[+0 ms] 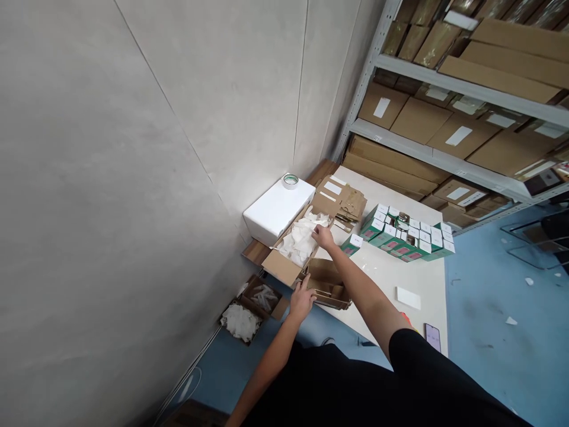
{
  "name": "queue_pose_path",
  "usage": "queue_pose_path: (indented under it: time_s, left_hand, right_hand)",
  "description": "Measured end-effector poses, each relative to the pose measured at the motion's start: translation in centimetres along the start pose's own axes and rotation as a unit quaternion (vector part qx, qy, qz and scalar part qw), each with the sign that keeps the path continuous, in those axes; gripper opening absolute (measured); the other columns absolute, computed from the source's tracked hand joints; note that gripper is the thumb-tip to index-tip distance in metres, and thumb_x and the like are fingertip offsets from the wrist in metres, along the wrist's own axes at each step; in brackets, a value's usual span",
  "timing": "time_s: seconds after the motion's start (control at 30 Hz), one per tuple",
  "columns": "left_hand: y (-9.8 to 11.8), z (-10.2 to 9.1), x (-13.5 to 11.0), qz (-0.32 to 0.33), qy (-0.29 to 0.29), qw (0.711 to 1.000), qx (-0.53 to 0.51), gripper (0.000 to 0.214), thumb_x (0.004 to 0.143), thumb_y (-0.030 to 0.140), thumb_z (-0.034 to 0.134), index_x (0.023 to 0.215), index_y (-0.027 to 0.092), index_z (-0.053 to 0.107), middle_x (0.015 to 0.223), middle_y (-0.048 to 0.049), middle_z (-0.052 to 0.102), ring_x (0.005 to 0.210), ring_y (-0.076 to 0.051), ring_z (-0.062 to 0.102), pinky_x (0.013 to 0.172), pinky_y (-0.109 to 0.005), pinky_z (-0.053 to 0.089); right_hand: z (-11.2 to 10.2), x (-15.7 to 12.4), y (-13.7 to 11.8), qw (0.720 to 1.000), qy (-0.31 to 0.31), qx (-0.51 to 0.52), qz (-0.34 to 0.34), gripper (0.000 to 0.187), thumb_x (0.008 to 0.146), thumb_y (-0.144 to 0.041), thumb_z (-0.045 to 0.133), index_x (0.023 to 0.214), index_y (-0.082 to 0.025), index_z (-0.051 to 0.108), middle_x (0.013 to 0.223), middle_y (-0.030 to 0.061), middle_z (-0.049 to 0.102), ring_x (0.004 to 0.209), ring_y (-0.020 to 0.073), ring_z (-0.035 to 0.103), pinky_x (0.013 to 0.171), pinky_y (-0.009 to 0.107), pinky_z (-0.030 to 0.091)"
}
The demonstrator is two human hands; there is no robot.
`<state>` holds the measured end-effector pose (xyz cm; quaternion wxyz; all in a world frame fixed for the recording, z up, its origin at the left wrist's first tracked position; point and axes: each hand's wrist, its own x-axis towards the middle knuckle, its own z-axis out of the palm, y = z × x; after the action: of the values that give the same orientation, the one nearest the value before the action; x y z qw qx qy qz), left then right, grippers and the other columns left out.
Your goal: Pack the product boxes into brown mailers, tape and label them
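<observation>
My right hand (323, 236) is curled closed at the right side of a long open carton full of crumpled white paper (299, 240), its fingertips at the paper. My left hand (303, 299) is lower down, at the left edge of an open brown cardboard box (320, 270). Its index finger and thumb are stretched apart and rest along that edge. The brown box looks mostly hollow, with brown pieces at its near end. A carton flap (281, 268) juts out beside my left hand. A small green and white box (351, 244) stands just right of my right hand.
A white box (279, 207) with a tape roll (290, 181) on top stands by the wall. Flattened cardboard (331, 193) lies behind. Several green boxes (406, 237), a white pad (408, 298) and a phone (432, 337) are on the table. Floor cartons (241, 322) hold white material.
</observation>
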<state>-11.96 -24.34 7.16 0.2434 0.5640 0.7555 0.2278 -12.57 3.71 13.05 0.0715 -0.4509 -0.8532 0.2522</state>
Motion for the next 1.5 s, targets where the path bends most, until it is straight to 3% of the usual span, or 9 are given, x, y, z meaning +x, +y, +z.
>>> queue_pose_path:
  time_s: [0.27, 0.47, 0.67, 0.87, 0.93, 1.07, 1.27, 1.4, 1.5]
  left_hand:
    - [2.0, 0.6, -0.3, -0.010, 0.023, 0.999, 0.023, 0.015, 0.090, 0.019, 0.067, 0.098, 0.025, 0.078, 0.167, -0.0005, 0.033, 0.127, -0.032, 0.055, 0.103, -0.047, 0.051]
    - [4.4, 1.9, 1.5, 0.024, 0.038, 0.998, 0.039, 0.012, 0.088, 0.018, 0.070, 0.095, 0.023, 0.078, 0.165, -0.0046, 0.038, 0.125, -0.032, 0.057, 0.103, -0.045, 0.052]
    - [9.2, 4.3, 4.5, 0.061, 0.048, 0.996, 0.036, 0.011, 0.088, 0.021, 0.071, 0.096, 0.022, 0.078, 0.165, -0.0074, 0.037, 0.126, -0.033, 0.057, 0.105, -0.045, 0.052]
    - [14.9, 7.7, 6.8, 0.102, 0.044, 0.993, 0.049, 0.015, 0.088, 0.020, 0.071, 0.098, 0.026, 0.080, 0.166, -0.0018, 0.035, 0.129, -0.033, 0.055, 0.106, -0.046, 0.052]
    - [16.2, 9.0, 7.1, 0.112, 0.036, 0.992, 0.051, 0.017, 0.088, 0.019, 0.070, 0.099, 0.027, 0.081, 0.167, -0.0002, 0.034, 0.129, -0.033, 0.055, 0.107, -0.046, 0.052]
    - [17.5, 11.1, 7.8, 0.115, 0.002, 0.992, 0.060, 0.015, 0.088, 0.021, 0.071, 0.097, 0.026, 0.081, 0.167, -0.0001, 0.035, 0.129, -0.033, 0.055, 0.107, -0.046, 0.053]
    - [16.7, 13.6, 10.9, 0.119, -0.049, 0.990, 0.061, 0.017, 0.088, 0.018, 0.069, 0.098, 0.025, 0.080, 0.169, 0.0000, 0.029, 0.140, -0.032, 0.050, 0.111, -0.044, 0.050]
    - [14.6, 15.1, 13.7, 0.116, -0.098, 0.986, 0.068, 0.030, 0.083, 0.013, 0.072, 0.112, 0.022, 0.076, 0.173, -0.0040, 0.019, 0.155, -0.035, 0.028, 0.120, -0.048, 0.041]
    - [12.9, 15.6, 14.9, 0.121, -0.146, 0.981, 0.048, 0.044, 0.080, 0.010, 0.071, 0.123, 0.019, 0.071, 0.173, -0.0091, 0.017, 0.155, -0.034, 0.030, 0.120, -0.047, 0.041]
  right_hand:
    - [-3.6, -1.6, 1.1, 0.980, 0.161, 0.107, -0.039, 0.008, 0.081, -0.025, 0.055, 0.074, -0.023, 0.056, 0.069, 0.0001, 0.061, 0.066, 0.0179, 0.051, 0.064, 0.026, 0.037]
    - [-8.5, -7.6, 6.1, 0.957, 0.245, 0.149, -0.053, 0.012, 0.086, -0.030, 0.056, 0.078, -0.023, 0.059, 0.075, 0.0013, 0.067, 0.068, 0.0178, 0.056, 0.069, 0.026, 0.041]
    - [-8.9, -17.9, 14.4, 0.966, 0.225, 0.130, 0.017, 0.014, 0.090, -0.029, 0.057, 0.092, -0.022, 0.069, 0.092, 0.0063, 0.076, 0.083, 0.0226, 0.068, 0.079, 0.029, 0.049]
    - [-6.8, -25.5, 21.9, 0.982, 0.090, 0.154, 0.057, 0.034, 0.080, -0.040, 0.080, 0.109, -0.023, 0.077, 0.127, 0.0129, 0.073, 0.121, 0.0324, 0.066, 0.103, 0.040, 0.050]
    - [-6.9, -27.4, 23.8, 0.973, 0.117, 0.186, 0.066, 0.035, 0.085, -0.041, 0.074, 0.113, -0.021, 0.077, 0.134, 0.0141, 0.069, 0.128, 0.0322, 0.062, 0.109, 0.043, 0.047]
    - [-8.3, -30.3, 26.7, 0.938, 0.201, 0.252, 0.131, 0.034, 0.093, -0.038, 0.060, 0.118, -0.020, 0.075, 0.122, 0.0128, 0.074, 0.116, 0.0286, 0.068, 0.105, 0.043, 0.050]
    - [-9.6, -31.5, 28.0, 0.889, 0.253, 0.333, 0.185, 0.038, 0.095, -0.051, 0.054, 0.111, -0.025, 0.077, 0.109, 0.0071, 0.078, 0.104, 0.0277, 0.072, 0.095, 0.042, 0.056]
    - [-8.6, -29.4, 27.3, 0.876, 0.247, 0.368, 0.193, 0.048, 0.094, -0.057, 0.055, 0.121, -0.023, 0.075, 0.123, 0.0097, 0.075, 0.116, 0.0300, 0.069, 0.103, 0.046, 0.053]
    - [-7.4, -26.8, 25.8, 0.867, 0.223, 0.396, 0.204, 0.058, 0.092, -0.063, 0.056, 0.132, -0.023, 0.070, 0.135, 0.0109, 0.070, 0.124, 0.0304, 0.065, 0.110, 0.047, 0.049]
